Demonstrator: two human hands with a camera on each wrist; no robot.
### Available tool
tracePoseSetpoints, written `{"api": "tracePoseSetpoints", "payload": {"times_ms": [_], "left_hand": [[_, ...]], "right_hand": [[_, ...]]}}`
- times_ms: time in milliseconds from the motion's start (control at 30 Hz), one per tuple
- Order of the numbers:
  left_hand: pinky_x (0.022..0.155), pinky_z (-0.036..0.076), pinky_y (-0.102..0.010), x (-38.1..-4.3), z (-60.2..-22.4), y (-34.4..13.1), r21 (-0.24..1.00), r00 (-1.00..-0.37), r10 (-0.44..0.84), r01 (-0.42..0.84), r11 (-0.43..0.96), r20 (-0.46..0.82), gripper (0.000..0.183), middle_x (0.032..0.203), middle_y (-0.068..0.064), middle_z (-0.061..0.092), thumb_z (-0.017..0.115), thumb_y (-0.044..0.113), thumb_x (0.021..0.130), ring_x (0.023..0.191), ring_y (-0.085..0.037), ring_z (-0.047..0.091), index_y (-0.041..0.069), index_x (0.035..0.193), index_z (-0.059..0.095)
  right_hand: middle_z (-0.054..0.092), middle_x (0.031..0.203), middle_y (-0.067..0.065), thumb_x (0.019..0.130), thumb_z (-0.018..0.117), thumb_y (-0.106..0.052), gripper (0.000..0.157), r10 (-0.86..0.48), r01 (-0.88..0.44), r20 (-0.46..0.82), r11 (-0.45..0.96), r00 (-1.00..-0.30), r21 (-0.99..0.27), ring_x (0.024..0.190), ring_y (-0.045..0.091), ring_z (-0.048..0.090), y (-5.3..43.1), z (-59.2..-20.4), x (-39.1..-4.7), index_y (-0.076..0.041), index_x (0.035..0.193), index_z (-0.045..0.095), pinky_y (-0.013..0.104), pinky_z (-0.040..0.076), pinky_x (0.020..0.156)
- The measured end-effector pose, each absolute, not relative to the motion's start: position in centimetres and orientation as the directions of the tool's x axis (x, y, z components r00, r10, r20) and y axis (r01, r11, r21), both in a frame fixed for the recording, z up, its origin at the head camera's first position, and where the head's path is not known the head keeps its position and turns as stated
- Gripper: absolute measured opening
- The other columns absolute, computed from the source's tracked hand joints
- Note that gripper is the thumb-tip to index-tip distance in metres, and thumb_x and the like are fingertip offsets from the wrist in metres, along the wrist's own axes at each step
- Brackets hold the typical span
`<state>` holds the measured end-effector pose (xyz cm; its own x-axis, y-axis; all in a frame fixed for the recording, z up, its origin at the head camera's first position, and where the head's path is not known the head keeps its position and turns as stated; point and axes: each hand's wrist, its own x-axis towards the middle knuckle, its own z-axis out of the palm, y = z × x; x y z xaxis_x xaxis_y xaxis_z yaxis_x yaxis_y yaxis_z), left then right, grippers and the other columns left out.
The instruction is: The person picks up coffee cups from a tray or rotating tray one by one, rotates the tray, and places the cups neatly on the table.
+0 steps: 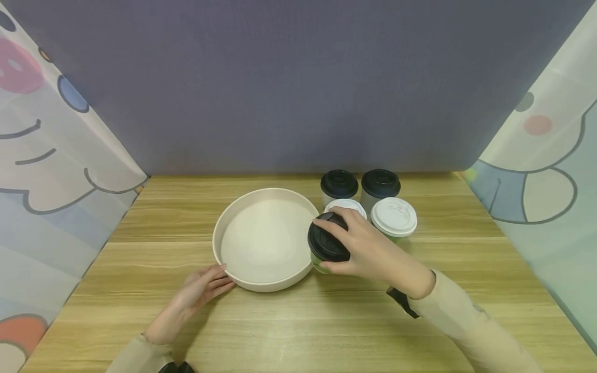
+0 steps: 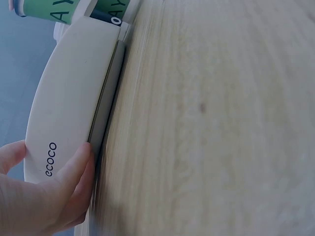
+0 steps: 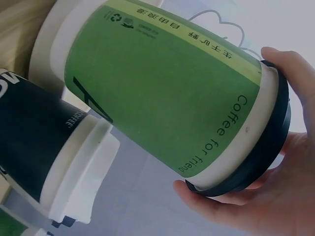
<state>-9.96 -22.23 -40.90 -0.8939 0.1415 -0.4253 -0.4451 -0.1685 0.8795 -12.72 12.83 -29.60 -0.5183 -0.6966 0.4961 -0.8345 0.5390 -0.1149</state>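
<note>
My right hand grips a paper coffee cup by its black lid, thumb and fingers spread round the lid's edge. The cup has a green sleeve and overlaps the right rim of a round cream tray in the head view. At the tray's front left, my left hand holds the wall, thumb at the rim and fingers at the lower edge. The word "ecoco" shows on the tray's side in the left wrist view.
Behind the right hand stand two cups with black lids and two with white lids. A dark-sleeved cup is close by the held one. A grey panel rises at the wooden table's back edge.
</note>
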Motion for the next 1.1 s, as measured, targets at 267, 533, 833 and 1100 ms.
{"api": "tracePoseSetpoints", "payload": {"times_ms": [267, 533, 833, 1100], "left_hand": [[0.092, 0.045, -0.033, -10.0, -40.9, -22.3, 0.886, -0.9, 0.157, -0.431, -0.174, -0.407, 0.06, 0.102, -0.013, 0.054, 0.044, 0.014, 0.093, 0.093, -0.019, 0.057, -0.017, 0.131, 0.01], [0.091, 0.046, -0.033, -10.0, -41.0, -22.2, 0.885, -0.9, 0.149, -0.431, -0.177, -0.409, 0.059, 0.099, -0.012, 0.055, 0.044, 0.013, 0.093, 0.092, -0.019, 0.058, -0.018, 0.13, 0.01], [0.091, 0.046, -0.032, -10.0, -40.8, -22.2, 0.889, -0.902, 0.18, -0.422, -0.179, -0.392, 0.06, 0.097, -0.009, 0.056, 0.042, 0.014, 0.094, 0.091, -0.016, 0.058, -0.02, 0.13, 0.007], [0.091, 0.046, -0.032, -10.0, -40.8, -22.2, 0.889, -0.902, 0.173, -0.424, -0.176, -0.396, 0.06, 0.096, -0.008, 0.056, 0.042, 0.013, 0.093, 0.09, -0.016, 0.058, -0.02, 0.13, 0.007]], "right_hand": [[0.042, 0.117, 0.021, 0.07, 0.069, -0.041, 0.065, -0.696, -0.846, 0.524, 0.523, -0.492, -0.099, 0.099, 0.032, 0.048, 13.6, -30.6, -12.2, -0.008, 0.122, 0.047, 0.042, 0.049, 0.081], [0.043, 0.115, 0.022, 0.072, 0.068, -0.043, 0.064, -0.695, -0.845, 0.518, 0.524, -0.499, -0.11, 0.1, 0.032, 0.047, 14.2, -31.6, -11.5, -0.007, 0.122, 0.048, 0.043, 0.05, 0.079], [0.04, 0.118, 0.022, 0.077, 0.06, -0.05, 0.064, -0.689, -0.821, 0.477, 0.554, -0.546, -0.14, 0.103, 0.035, 0.046, 15.0, -33.1, -11.0, -0.009, 0.125, 0.047, 0.045, 0.05, 0.078], [0.042, 0.116, 0.021, 0.074, 0.063, -0.049, 0.065, -0.675, -0.813, 0.493, 0.569, -0.549, -0.125, 0.1, 0.034, 0.047, 15.6, -34.2, -10.9, -0.008, 0.122, 0.049, 0.044, 0.05, 0.078]]}}
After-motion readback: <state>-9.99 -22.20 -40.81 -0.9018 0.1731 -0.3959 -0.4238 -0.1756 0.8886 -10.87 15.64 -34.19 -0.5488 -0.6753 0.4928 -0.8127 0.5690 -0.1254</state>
